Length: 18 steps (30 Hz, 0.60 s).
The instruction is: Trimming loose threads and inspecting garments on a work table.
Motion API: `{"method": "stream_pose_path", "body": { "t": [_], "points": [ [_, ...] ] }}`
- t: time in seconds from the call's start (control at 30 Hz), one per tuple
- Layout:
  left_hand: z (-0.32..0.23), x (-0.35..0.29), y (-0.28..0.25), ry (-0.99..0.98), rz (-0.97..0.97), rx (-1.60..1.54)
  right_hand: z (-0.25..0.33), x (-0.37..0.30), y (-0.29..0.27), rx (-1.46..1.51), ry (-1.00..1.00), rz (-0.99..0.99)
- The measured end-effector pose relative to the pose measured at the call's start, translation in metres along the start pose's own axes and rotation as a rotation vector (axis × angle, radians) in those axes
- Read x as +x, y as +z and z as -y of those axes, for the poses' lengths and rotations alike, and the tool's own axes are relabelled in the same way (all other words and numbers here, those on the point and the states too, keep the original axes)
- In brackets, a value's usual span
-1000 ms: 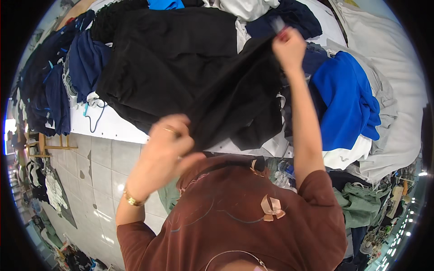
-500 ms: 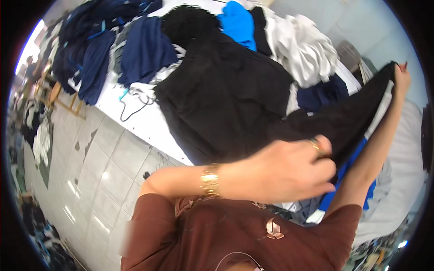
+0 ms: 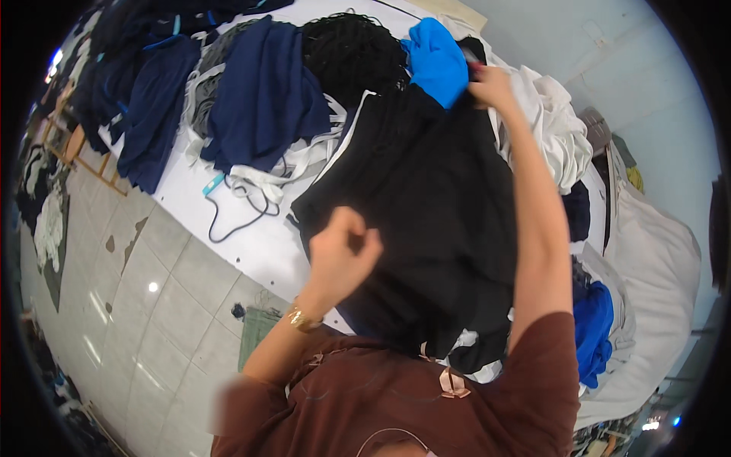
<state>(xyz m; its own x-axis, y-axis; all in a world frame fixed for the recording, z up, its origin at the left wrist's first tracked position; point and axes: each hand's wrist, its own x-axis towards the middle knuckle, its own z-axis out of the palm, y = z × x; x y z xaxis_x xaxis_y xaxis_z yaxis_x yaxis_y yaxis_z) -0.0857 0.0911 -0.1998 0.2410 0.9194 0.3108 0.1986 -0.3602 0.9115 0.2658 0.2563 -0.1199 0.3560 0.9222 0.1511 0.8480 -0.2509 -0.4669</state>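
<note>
The black cloth (image 3: 426, 221) is apparently being arranged across the worktop (image 3: 266, 263), up to its near edge. The left hand (image 3: 339, 259) is loosely curled, fingertips parted; the blurred right hand's (image 3: 493, 87) grip cannot be told. Next, steadying seems called for.

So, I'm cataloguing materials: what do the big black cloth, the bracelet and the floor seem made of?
Black cloth: matte textile, soft folds; fibre unclear. Bracelet: probably gold-toned metal, from its shine. Floor: likely glossy ceramic tile, with grid joints and light reflections.
</note>
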Motion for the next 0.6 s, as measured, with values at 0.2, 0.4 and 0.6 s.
{"method": "stream_pose_path", "body": {
  "t": [0.2,0.4,0.6],
  "points": [
    [0.053,0.009,-0.038,-0.072,0.063,0.193,0.041,0.033,0.096,0.168,0.254,0.427],
    [0.038,0.029,-0.041,0.027,0.199,0.316,0.013,0.002,0.023,0.228,-0.035,0.08],
    [0.001,0.044,-0.02,0.288,0.184,0.447,-0.044,-0.211,-0.047,0.202,0.245,-0.089]
  ]
}}
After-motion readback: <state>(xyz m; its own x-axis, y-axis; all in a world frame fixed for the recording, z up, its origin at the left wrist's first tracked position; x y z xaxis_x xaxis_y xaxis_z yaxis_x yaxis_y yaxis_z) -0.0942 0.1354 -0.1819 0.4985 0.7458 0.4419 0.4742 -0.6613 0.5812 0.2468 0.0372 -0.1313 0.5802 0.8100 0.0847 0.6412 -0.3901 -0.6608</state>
